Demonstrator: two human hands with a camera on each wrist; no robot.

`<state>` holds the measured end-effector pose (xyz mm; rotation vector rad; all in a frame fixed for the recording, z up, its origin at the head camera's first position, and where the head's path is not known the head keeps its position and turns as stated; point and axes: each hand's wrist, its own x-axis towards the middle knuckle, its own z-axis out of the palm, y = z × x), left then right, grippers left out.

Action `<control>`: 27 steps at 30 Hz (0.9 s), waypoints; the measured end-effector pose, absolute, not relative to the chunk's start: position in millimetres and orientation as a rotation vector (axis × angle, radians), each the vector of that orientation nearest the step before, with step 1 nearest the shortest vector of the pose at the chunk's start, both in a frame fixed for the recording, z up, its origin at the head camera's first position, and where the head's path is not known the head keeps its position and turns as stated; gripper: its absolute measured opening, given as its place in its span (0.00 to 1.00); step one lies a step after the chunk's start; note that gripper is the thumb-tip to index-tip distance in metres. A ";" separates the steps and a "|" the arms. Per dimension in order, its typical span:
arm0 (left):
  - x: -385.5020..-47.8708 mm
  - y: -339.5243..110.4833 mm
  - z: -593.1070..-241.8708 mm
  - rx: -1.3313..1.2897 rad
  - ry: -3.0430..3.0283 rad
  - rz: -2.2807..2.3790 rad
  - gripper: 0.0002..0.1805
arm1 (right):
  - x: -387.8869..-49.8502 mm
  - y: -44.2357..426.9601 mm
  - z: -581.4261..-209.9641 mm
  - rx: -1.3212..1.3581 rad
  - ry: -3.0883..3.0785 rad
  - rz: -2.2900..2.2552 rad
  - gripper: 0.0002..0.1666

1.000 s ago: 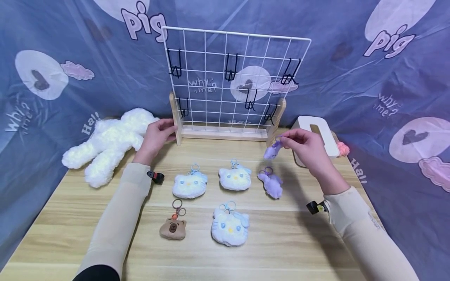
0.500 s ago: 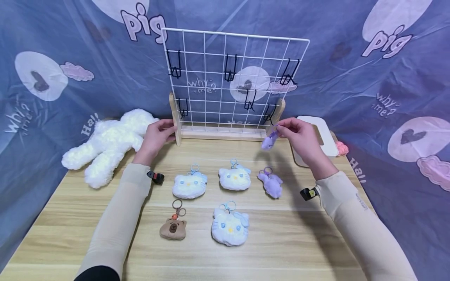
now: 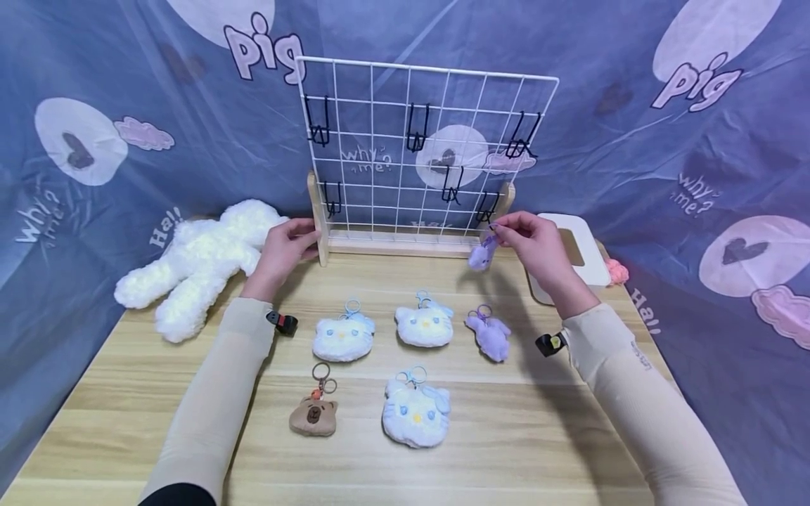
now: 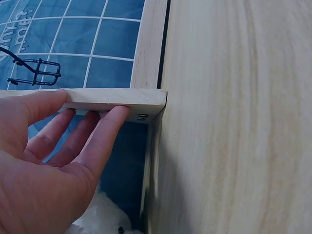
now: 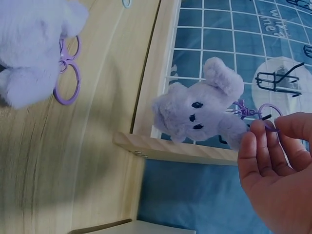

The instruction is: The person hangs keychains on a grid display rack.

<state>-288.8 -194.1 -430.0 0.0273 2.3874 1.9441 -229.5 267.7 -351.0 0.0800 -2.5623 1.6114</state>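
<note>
My left hand [image 3: 283,251] holds the wooden side post [image 3: 319,221] of the white grid rack [image 3: 410,145]; in the left wrist view its fingertips [image 4: 117,113] press the wood. At the rack's lower right, my right hand [image 3: 538,251] pinches the purple ring [image 5: 269,111] of a small purple plush [image 3: 481,257]. The plush [image 5: 195,109] dangles from that ring in the right wrist view, and a black hook tip [image 5: 266,117] shows at the ring; whether it passes through, I cannot tell. Several black hooks [image 3: 417,133] sit on the grid.
On the table [image 3: 493,450] lie a second purple plush [image 3: 491,339], three white cat plushes [image 3: 416,416] and a brown plush [image 3: 313,417]. A white furry toy [image 3: 205,256] lies at left, a white box [image 3: 585,253] at right, a pink item [image 3: 616,272] beside it.
My right hand has moved left and slightly up with the purple plush, to the rack's lower right hook. My left hand has stayed on the post.
</note>
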 end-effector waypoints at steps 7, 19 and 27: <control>-288.7 -193.6 -430.6 0.031 2.389 1.945 0.24 | -237.5 268.0 -359.0 0.072 -2.554 1.645 0.18; -287.5 -195.0 -430.4 0.030 2.374 1.967 0.25 | -251.9 263.1 -364.4 0.002 -2.473 1.651 0.18; -288.1 -194.8 -431.7 0.038 2.377 1.963 0.25 | -255.0 258.8 -370.4 -0.069 -2.444 1.603 0.16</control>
